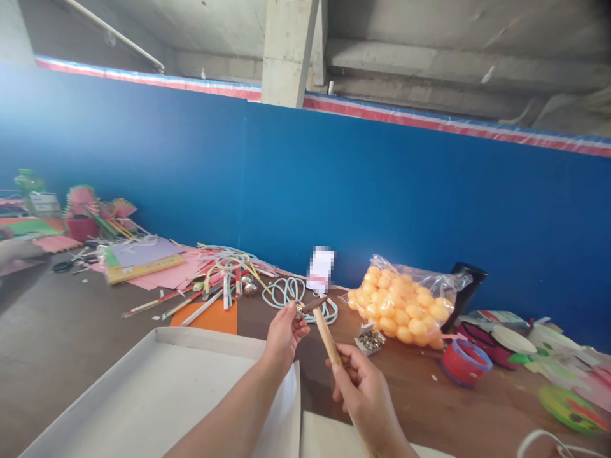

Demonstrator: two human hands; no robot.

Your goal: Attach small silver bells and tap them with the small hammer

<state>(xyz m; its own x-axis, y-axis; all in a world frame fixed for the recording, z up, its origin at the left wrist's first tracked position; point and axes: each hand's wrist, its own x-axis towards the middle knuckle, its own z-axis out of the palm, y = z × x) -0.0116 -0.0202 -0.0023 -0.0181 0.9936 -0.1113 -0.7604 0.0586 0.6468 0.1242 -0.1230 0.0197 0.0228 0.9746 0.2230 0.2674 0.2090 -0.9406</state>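
Note:
In the head view, my right hand (360,385) is wrapped round the pale wooden handle of a hammer (326,337). Its dark metal head points up and away from me, close to my left hand (282,334). Between the thumb and fingers of that left hand is a small shiny silver ball (299,311), partly covered by the fingertips. Whether the hammer head touches the ball, I cannot tell. Below my left forearm lies a large white box lid (157,388). A small open box of metal tacks or pins (370,340) stands right of the hammer.
Coiled pale-blue cord (286,289) and silver balls (249,286) lie beyond my hands. A bag of orange balls (401,305) stands right, near a red-and-blue tape roll (465,362). Colored paper and sticks (191,280) spread left. A blue partition (382,178) backs the table. Another person's hand (16,251) shows far left.

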